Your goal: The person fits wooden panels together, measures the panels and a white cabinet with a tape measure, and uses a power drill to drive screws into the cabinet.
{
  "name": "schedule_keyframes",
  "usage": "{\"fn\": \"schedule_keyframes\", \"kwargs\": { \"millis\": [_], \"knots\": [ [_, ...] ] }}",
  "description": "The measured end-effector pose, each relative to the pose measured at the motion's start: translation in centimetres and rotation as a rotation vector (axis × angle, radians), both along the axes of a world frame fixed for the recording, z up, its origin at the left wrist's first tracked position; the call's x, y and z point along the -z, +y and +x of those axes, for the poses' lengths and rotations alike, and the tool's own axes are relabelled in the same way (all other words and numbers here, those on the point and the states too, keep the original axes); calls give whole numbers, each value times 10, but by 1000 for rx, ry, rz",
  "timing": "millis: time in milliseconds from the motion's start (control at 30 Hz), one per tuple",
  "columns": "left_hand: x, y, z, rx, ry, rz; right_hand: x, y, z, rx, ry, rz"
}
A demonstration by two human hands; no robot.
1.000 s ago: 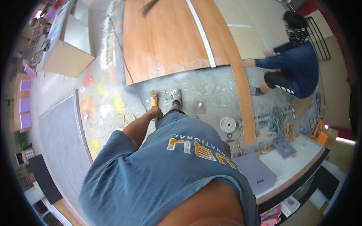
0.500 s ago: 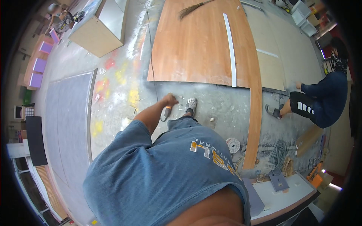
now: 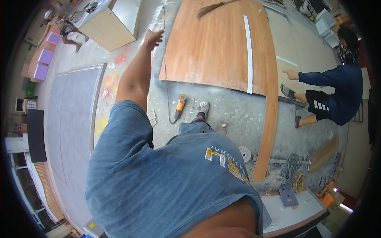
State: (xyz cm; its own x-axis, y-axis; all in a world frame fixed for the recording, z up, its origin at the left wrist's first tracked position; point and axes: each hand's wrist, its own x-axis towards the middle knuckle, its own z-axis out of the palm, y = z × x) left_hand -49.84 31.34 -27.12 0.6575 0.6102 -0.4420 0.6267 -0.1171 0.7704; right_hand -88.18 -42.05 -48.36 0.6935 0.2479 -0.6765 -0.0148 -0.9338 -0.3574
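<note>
My left hand [image 3: 153, 38] reaches far forward on an outstretched arm, its fingers apart and nothing in them. It appears beside the power cord [image 3: 165, 51], just right of the pale cabinet box [image 3: 109, 29]. An orange and grey angle grinder [image 3: 179, 108] lies on the concrete floor between that arm and my foot [image 3: 203, 109], with the cord running up from its rear end. Ahead of my foot lies a large wood-grain sheet [image 3: 198, 55] bearing a white strip [image 3: 248, 53]. My right hand is out of view.
A co-worker [image 3: 337, 83] stands at right, one arm stretched over the pale sheets [image 3: 305, 47]. Another person [image 3: 65, 29] is at far left. A broom [image 3: 210, 8] lies on the wood-grain sheet; a long plank [image 3: 268, 139], coiled hose [image 3: 290, 166] and grey panel [image 3: 73, 119] are around me.
My left hand has swung forward from over the angle grinder, which stays on the floor. The co-worker at right has stepped forward and stretched out an arm. The person at far left shows more fully.
</note>
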Motion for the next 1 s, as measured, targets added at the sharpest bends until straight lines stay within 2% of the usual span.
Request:
{"fn": "schedule_keyframes", "kwargs": {
  "millis": [33, 100, 300, 367, 467, 500, 533, 567, 667, 700, 767, 900, 967, 1000],
  "knots": [
    [-8, 4, 0, 25, -4, -18, 1, 0, 1, 0, -2, 2],
    [-7, 8, -4, -62, -104, 17, 4, -1, 0, 3, 0, 11],
    [37, -12, -18, -1, 0, 18, 3, 3, -15, 103, -6, 26],
    [61, -19, -26, 175, 115, -15, 0, 7, -19, 164, 6, 43],
    [127, -72, -72, 340, 164, -3, -21, 16, -21, 289, 39, 133],
    [151, -91, -89, 472, 247, 26, -31, 20, -19, 345, 58, 206],
    [165, -119, -111, 662, 412, 228, -33, 22, -18, 370, 65, 243],
    [193, -133, -135, 875, 388, 328, -35, 24, -17, 395, 73, 280],
    [175, -191, -203, 1100, 705, 110, -2, 35, -39, 303, 74, 168],
    [186, -206, -223, 1205, 752, 55, -1, 35, -42, 272, 63, 151],
    [217, -236, -260, 1218, 743, 76, -5, 36, -44, 220, 38, 128],
    [184, -234, -269, 993, 685, 73, -8, 28, -44, 141, -5, 124],
    [160, -222, -245, 1172, 724, 138, -7, 23, -45, 123, -53, 136],
    [168, -208, -242, 1218, 723, 158, -6, 21, -45, 114, -77, 146]
  ]
}}
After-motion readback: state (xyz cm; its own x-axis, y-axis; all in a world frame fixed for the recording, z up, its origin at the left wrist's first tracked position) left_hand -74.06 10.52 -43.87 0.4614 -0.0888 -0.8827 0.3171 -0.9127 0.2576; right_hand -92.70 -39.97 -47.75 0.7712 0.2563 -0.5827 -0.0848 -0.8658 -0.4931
